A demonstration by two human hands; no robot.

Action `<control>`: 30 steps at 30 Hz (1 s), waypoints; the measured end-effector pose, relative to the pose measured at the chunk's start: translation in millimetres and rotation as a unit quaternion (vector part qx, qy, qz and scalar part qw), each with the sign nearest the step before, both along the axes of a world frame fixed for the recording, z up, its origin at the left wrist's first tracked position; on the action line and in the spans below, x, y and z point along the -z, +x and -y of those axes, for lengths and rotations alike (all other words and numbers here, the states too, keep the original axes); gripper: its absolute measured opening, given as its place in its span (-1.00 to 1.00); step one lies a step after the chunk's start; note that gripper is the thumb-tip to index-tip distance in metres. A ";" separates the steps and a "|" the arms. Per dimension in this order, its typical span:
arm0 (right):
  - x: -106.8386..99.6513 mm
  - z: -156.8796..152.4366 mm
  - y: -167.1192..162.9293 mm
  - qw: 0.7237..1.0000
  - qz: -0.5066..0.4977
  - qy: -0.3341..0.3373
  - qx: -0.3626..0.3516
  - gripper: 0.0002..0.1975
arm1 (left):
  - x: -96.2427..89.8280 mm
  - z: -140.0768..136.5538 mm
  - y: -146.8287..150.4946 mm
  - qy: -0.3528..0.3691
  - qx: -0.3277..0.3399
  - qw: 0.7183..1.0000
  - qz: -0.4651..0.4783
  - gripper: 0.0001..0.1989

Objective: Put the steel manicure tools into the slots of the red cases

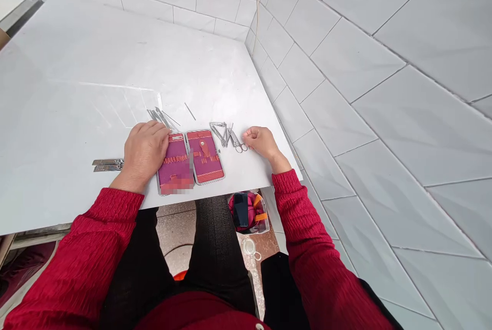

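Observation:
An unfolded manicure case [207, 171] with a purple lining, red trim and elastic loops lies near the table's front edge. My left hand [144, 150] rests over its left edge, fingers bent together around the upper left corner. Beyond those fingers lie several thin metal manicure tools [159, 115]. My right hand [261, 140] is closed at the right, thumb against the curled fingers; anything inside is hidden. Just left of it are small scissors [241, 148], beside metal nippers [220, 132]. Nail clippers [107, 165] lie left of my left wrist.
A single thin metal tool [189, 111] lies behind the case on the white table [77, 53]. Tiled wall [323, 84] borders the table at the right and back. Below the front edge, a basket holds a dark phone [241, 209] on red cloth.

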State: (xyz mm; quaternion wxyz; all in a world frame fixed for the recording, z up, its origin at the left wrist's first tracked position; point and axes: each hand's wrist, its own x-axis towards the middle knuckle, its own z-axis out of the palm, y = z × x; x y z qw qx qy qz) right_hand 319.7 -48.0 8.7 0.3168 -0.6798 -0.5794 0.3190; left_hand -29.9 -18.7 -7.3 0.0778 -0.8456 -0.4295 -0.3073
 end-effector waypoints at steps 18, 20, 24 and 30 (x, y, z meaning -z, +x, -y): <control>28.7 -1.1 -12.1 0.985 0.030 0.126 0.112 -0.84 | -8.5 57.9 -5.8 0.007 -0.008 0.997 0.076 -0.77; 31.6 -1.3 -11.6 0.984 0.022 0.132 0.116 -0.85 | -3.7 84.5 -9.6 0.005 0.008 0.997 0.076 -0.79; 36.7 -1.3 -10.3 0.981 0.005 0.151 0.123 -0.85 | 14.3 128.9 -17.7 -0.020 0.034 0.997 0.068 -0.82; 37.1 1.8 -11.7 0.980 -0.005 0.152 0.131 -0.85 | 32.1 143.6 -19.7 -0.023 0.023 0.996 0.084 -0.74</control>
